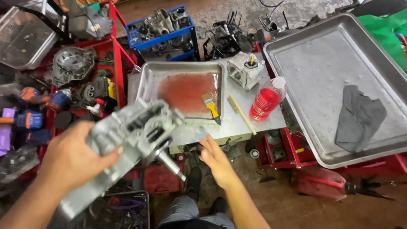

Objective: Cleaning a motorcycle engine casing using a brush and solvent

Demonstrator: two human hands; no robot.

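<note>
My left hand grips a large grey metal engine casing, blurred by motion, held up in front of a small steel tray that holds reddish liquid. A shaft sticks out of the casing's lower right side. My right hand hangs open just right of the casing, fingers apart, holding nothing, near the front edge of the small metal table. A yellow-handled paintbrush rests on the tray's right rim.
A plastic bottle of red liquid, a wooden-handled brush and a white engine part sit on the table. A big steel tray with a dark rag lies to the right. Red shelves with engine parts stand on the left.
</note>
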